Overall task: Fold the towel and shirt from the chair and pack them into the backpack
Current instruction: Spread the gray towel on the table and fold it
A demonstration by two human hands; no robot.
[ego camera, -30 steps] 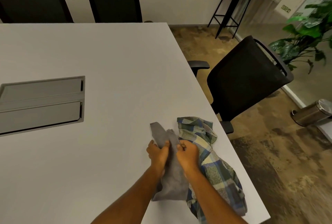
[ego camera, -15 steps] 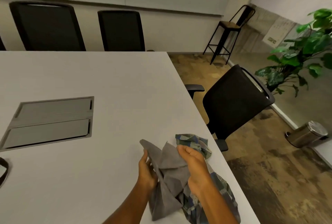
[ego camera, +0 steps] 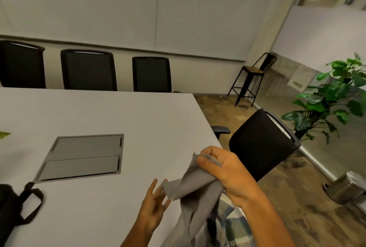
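A meeting room with pale panelled walls and a mottled brown floor holds a broad, smooth white table (ego camera: 103, 119). A rectangular grey hatch (ego camera: 83, 156) with two flat lids is set flush into the tabletop. Three black mesh-backed chairs (ego camera: 89, 70) line the table's far edge at 11 to 12 o'clock. A fourth black office chair (ego camera: 259, 143) stands turned at an angle off the table's corner at 2 o'clock. A metal-framed bar stool (ego camera: 251, 78) with a wooden seat stands by the wall at 1 o'clock, a leafy green plant (ego camera: 332, 96) at 2 to 3 o'clock, and a shiny steel bin (ego camera: 346, 189) on the floor at 4 o'clock.

The grey towel (ego camera: 196, 193), soft and finely ribbed, hangs in loose folds at 5 o'clock. The right hand (ego camera: 227, 173) clenches its upper edge, thumb pressed over the cloth, and holds it lifted above the table. The left hand (ego camera: 156, 205) is released, its fingers spread, just beside the towel's lower corner at 7 o'clock of the right hand; whether it touches the cloth cannot be told. The plaid shirt (ego camera: 233, 227), blue, green and cream, lies crumpled beneath the right forearm at the table's near edge. The black backpack (ego camera: 11, 207), with a looped strap, sits at 8 o'clock, well apart from both hands.
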